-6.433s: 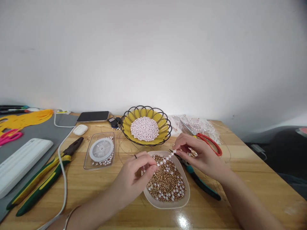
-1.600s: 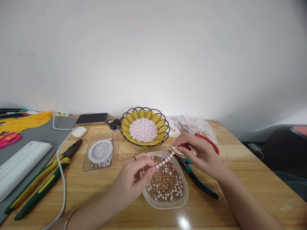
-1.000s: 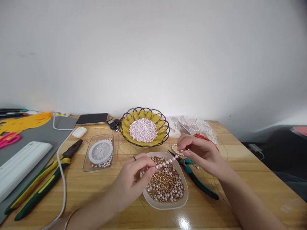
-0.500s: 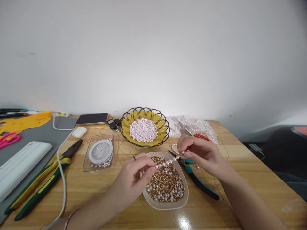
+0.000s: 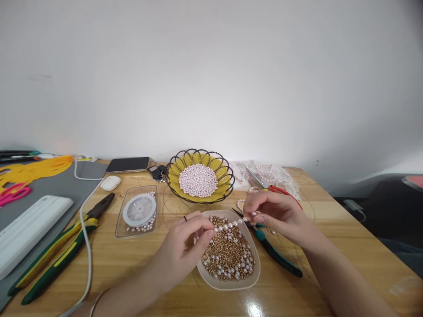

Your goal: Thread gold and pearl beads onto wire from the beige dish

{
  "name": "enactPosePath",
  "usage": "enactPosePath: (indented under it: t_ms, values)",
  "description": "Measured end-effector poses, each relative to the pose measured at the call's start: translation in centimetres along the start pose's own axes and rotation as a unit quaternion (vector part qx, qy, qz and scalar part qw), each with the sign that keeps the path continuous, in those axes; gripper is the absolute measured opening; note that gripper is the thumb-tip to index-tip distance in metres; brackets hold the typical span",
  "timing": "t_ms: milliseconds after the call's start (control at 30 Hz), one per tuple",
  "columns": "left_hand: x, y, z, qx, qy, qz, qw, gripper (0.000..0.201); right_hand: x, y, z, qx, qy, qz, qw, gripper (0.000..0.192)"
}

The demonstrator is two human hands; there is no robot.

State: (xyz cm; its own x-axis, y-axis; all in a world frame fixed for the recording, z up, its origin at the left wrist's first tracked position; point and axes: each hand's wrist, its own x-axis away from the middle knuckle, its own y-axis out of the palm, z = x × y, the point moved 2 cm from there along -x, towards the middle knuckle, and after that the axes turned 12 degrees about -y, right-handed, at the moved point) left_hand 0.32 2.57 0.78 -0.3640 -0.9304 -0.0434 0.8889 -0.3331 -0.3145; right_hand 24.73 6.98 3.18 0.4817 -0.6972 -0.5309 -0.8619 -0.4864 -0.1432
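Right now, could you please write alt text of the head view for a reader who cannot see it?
Two hands stretch a short strand of pearl beads above a dish of gold and pearl beads: the left hand pinches one end, the right hand the other. Behind stands a wire basket of pearls; teal-handled pliers lie to the right on the wooden table.

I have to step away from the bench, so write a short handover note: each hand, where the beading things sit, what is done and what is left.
Left hand: fingers pinch one end of the pearl strand.
Right hand: fingers pinch its other end.
The strand spans the white dish of gold and pearl beads; wire basket of pearls sits behind, teal pliers beside the dish.
Done: a short run strung.
Left: probably more beads, then closing.
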Motion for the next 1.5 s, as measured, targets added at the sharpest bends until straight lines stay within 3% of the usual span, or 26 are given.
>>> enactPosePath:
  t_ms: [267, 1500]
  values:
    - [0.0, 0.0, 0.0, 0.001, -0.001, 0.001, 1.0, 0.022, -0.2, 0.5, 0.0, -0.111, 0.025, 0.003, 0.994, 0.008]
    - [0.0, 0.1, 0.1, 0.003, -0.008, -0.004, 1.0, 0.02, 0.0, 1.1, 0.6, -0.152, 0.03, 0.025, 0.988, 0.009]
